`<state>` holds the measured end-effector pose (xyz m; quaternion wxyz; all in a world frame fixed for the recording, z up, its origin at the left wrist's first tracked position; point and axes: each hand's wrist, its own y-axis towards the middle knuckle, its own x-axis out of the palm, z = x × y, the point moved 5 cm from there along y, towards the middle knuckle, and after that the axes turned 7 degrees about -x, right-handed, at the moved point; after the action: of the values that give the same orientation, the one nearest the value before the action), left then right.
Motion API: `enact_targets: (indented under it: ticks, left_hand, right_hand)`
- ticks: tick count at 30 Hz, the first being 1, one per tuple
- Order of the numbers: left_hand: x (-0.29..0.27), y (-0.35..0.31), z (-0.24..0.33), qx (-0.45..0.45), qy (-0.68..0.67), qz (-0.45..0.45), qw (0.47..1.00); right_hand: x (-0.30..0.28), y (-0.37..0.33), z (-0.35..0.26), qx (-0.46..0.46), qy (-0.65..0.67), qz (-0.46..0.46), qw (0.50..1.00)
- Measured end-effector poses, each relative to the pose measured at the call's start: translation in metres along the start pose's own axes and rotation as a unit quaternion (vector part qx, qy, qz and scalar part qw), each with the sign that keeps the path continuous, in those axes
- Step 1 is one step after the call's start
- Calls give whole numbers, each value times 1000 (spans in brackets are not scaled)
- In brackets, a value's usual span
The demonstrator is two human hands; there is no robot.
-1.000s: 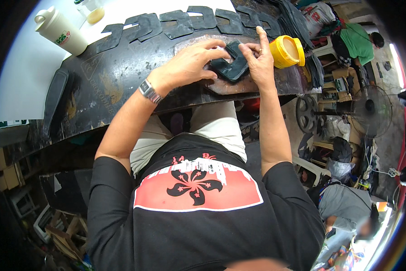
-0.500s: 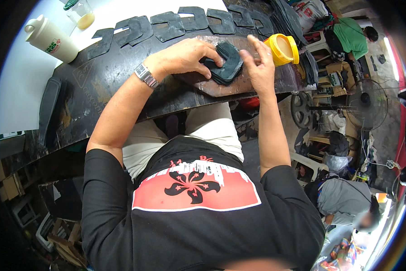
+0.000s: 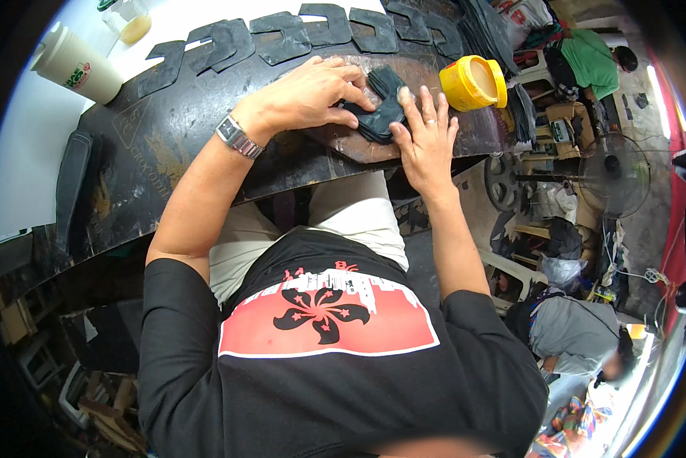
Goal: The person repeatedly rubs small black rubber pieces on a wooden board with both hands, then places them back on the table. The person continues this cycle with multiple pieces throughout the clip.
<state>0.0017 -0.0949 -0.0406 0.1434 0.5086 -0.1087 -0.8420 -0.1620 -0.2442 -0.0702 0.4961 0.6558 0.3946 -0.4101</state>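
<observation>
A stack of black U-shaped cut pieces (image 3: 380,124) lies on a worn brown board (image 3: 351,147) near the table's front edge. Curled over the stack's left side is my left hand (image 3: 306,95), thumb and fingers gripping it. My right hand (image 3: 428,141) is open, its fingers spread and their tips against the stack's right edge; an orange-yellow jar (image 3: 473,84) of tan paste stands just beyond them. Along the far side of the table, several similar black pieces (image 3: 328,27) lie spread in a row, some overlapping.
The dark table (image 3: 160,156) carries a cream tumbler (image 3: 76,65) and a glass jar (image 3: 129,19) at far left. Dark sheets (image 3: 489,34) are piled at far right. A standing fan (image 3: 614,175) is on the right, with two people beyond, in green (image 3: 589,63) and grey (image 3: 573,333).
My right hand has turned and come down onto the stack's right edge, its fingers now spread more. My left hand stays on the stack; the whole view has shifted slightly.
</observation>
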Motion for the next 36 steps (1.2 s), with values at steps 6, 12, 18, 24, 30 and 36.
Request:
enact_targets:
  ticks: [6,12,18,24,30,36]
  left_hand:
    - [1,0,-3,-2,-64,28,998]
    - [-1,-1,-5,-28,-80,15,996]
    - [0,-1,-8,-36,-94,20,995]
    - [0,-1,-11,-45,-107,10,993]
    - [1,-2,-8,-41,-91,15,995]
    - [-1,-4,-5,-42,-80,13,996]
  right_hand:
    - [-15,-7,0,-51,-86,63,993]
    - [-10,19,8,-73,-136,-7,988]
    - [-7,4,-5,-119,-81,-52,988]
    - [-4,-12,-22,-109,37,-61,991]
    - [-22,6,2,-28,354,-51,933]
    - [-1,38,20,15,88,-98,991]
